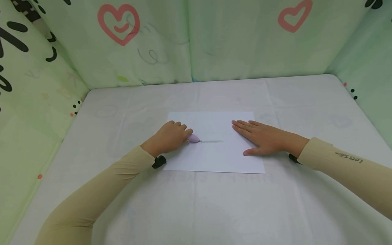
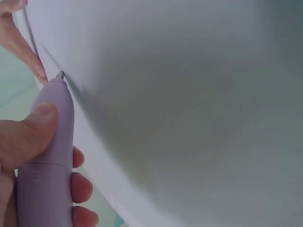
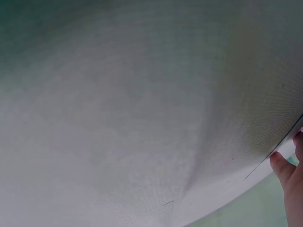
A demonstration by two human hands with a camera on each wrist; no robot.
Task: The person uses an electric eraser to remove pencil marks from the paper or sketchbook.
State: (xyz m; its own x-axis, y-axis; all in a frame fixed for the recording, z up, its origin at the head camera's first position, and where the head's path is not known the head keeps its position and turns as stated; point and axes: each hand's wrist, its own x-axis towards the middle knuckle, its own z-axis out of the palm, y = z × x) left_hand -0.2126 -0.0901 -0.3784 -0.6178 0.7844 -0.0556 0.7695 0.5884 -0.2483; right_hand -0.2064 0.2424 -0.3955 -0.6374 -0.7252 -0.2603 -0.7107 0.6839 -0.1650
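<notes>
My left hand [image 1: 169, 137] grips a thick light-purple pen [image 1: 194, 138], its rounded body ending in a narrow grey tip. In the left wrist view the thumb lies along the pen [image 2: 53, 135] and the other fingers curl round its far side. The tip is at the white sheet of paper [image 1: 211, 160], at the left end of a faint grey line [image 1: 212, 141]. My right hand [image 1: 264, 137] rests on the paper's right side, fingers straight and thumb spread. In the right wrist view only part of that hand [image 3: 291, 172] shows at the right edge.
A white cloth [image 1: 171, 204] covers the table under the paper. Green curtains [image 1: 232, 44] with red hearts and black marks hang behind the table and along both sides. Dark wrist bands [image 1: 159, 162] sit at both wrists.
</notes>
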